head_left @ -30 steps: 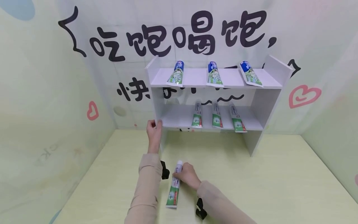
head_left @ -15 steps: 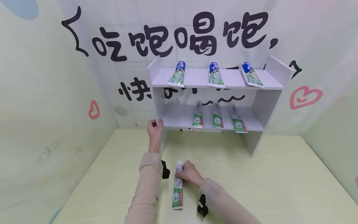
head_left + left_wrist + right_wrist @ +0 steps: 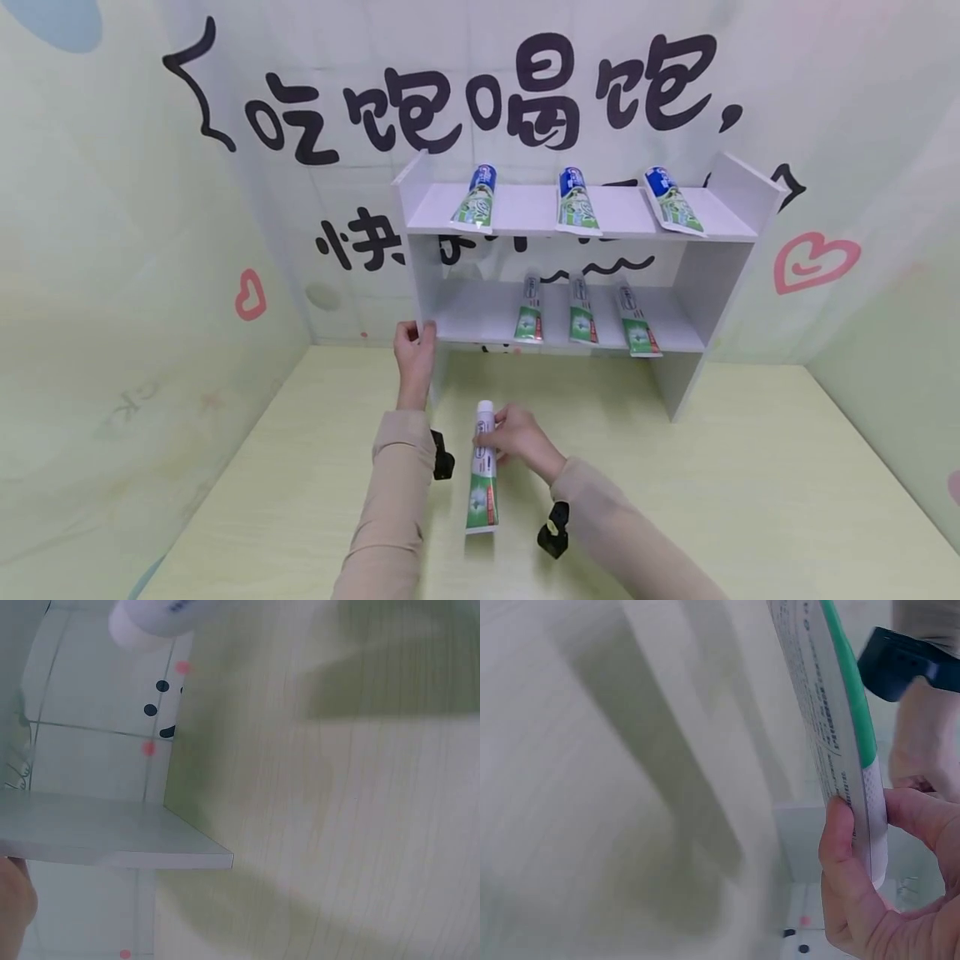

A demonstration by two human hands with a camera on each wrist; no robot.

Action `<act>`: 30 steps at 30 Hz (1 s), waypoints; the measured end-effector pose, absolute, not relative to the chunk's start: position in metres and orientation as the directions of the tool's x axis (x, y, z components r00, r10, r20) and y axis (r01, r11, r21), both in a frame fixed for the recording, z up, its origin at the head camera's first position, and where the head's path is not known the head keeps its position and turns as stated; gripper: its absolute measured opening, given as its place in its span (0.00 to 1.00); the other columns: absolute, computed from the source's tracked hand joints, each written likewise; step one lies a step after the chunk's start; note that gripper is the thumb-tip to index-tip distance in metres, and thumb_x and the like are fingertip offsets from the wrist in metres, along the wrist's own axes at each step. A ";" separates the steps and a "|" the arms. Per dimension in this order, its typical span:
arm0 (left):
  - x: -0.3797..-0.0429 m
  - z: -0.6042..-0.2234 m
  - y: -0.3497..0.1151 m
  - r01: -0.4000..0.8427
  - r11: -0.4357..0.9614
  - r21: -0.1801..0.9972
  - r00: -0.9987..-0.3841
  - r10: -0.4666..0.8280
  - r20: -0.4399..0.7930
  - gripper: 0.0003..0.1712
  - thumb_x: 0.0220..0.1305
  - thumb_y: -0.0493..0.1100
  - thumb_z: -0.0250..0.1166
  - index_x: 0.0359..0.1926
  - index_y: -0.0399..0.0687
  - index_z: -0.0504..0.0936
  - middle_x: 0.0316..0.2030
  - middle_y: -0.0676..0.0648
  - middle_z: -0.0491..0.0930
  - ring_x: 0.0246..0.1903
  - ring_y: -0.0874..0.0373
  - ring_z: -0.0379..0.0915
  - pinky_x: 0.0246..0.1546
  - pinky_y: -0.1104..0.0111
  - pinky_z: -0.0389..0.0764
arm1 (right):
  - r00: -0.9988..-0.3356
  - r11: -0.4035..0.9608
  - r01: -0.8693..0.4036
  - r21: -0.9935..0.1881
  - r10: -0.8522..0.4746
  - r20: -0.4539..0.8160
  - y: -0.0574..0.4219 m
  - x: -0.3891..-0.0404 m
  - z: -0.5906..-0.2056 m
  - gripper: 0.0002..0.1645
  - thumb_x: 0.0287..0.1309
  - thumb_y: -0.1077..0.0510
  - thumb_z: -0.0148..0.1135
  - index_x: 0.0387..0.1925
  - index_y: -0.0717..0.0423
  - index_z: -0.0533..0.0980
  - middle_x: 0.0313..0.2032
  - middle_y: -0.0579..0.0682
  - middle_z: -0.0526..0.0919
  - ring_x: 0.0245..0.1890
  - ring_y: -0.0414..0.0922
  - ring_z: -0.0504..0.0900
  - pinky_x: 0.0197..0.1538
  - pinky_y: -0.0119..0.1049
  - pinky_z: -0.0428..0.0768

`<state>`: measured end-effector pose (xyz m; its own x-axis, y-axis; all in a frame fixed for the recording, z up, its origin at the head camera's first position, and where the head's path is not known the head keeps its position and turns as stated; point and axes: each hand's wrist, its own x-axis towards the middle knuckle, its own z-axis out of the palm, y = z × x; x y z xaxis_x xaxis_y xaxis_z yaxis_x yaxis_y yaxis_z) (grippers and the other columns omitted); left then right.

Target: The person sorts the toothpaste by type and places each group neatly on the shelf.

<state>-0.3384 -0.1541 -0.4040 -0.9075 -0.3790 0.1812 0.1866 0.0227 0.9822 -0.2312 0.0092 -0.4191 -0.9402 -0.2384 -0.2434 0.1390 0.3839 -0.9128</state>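
A green-and-white toothpaste tube [image 3: 482, 497] is pinched in my right hand [image 3: 525, 438], near its capped upper end. The right wrist view shows thumb and fingers on either side of the tube [image 3: 829, 705], which is raised over the table with its shadow below. My left hand [image 3: 415, 360] holds the left side panel of the white two-tier shelf [image 3: 472, 310], at the height of the lower board. In the left wrist view, part of that hand [image 3: 13, 904] shows beside the panel [image 3: 112, 832], and the tube's white end [image 3: 150, 622] enters at the top.
Three similar green-and-white tubes [image 3: 582, 321] lie on the lower board, toward its middle and right. Three blue-and-green tubes [image 3: 576, 200] are spread along the top board. The shelf stands on a pale table [image 3: 772, 492] against a printed wall [image 3: 480, 50].
My right hand has lifted the toothpaste tube from close to the table and moved it forward toward the shelf, turning it more upright in view. My left hand keeps its place on the panel.
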 end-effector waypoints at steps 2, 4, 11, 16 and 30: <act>-0.339 -0.405 -0.155 0.191 0.019 0.981 -0.908 -0.377 0.184 0.16 0.62 0.46 0.54 0.43 0.38 0.66 0.39 0.47 0.67 0.40 0.56 0.65 0.41 0.67 0.69 | -0.942 0.380 0.132 -0.915 -0.240 -0.236 0.011 -0.233 -0.412 0.21 0.45 0.64 0.65 0.40 0.70 0.67 0.31 0.61 0.78 0.25 0.47 0.81 0.28 0.38 0.82; -0.339 -0.405 -0.155 0.190 0.023 0.982 -0.908 -0.375 0.185 0.16 0.62 0.46 0.54 0.43 0.38 0.66 0.39 0.47 0.67 0.40 0.56 0.65 0.41 0.68 0.69 | -0.944 0.379 0.127 -0.917 -0.238 -0.229 0.013 -0.234 -0.405 0.22 0.46 0.64 0.65 0.41 0.71 0.67 0.32 0.61 0.78 0.26 0.47 0.81 0.27 0.37 0.82; -0.339 -0.404 -0.155 0.184 0.025 0.983 -0.908 -0.378 0.179 0.16 0.62 0.47 0.54 0.43 0.38 0.66 0.40 0.47 0.67 0.40 0.56 0.65 0.40 0.68 0.69 | -0.948 0.357 0.106 -0.928 -0.245 -0.203 0.017 -0.237 -0.385 0.22 0.46 0.64 0.64 0.42 0.70 0.68 0.33 0.60 0.78 0.27 0.47 0.81 0.27 0.37 0.82; -0.338 -0.404 -0.156 0.185 0.016 0.983 -0.910 -0.374 0.177 0.16 0.62 0.46 0.54 0.43 0.38 0.66 0.40 0.46 0.67 0.40 0.56 0.65 0.40 0.67 0.69 | -0.957 0.336 0.072 -0.939 -0.241 -0.159 0.020 -0.239 -0.368 0.22 0.45 0.65 0.64 0.43 0.71 0.70 0.34 0.61 0.78 0.27 0.47 0.81 0.27 0.37 0.81; -0.338 -0.402 -0.155 0.186 0.002 0.982 -0.911 -0.373 0.174 0.16 0.61 0.45 0.55 0.44 0.37 0.66 0.40 0.46 0.67 0.41 0.56 0.65 0.43 0.67 0.69 | -0.973 0.345 0.067 -0.936 -0.186 -0.138 0.026 -0.264 -0.302 0.31 0.46 0.64 0.66 0.52 0.67 0.65 0.44 0.62 0.75 0.37 0.51 0.80 0.33 0.39 0.82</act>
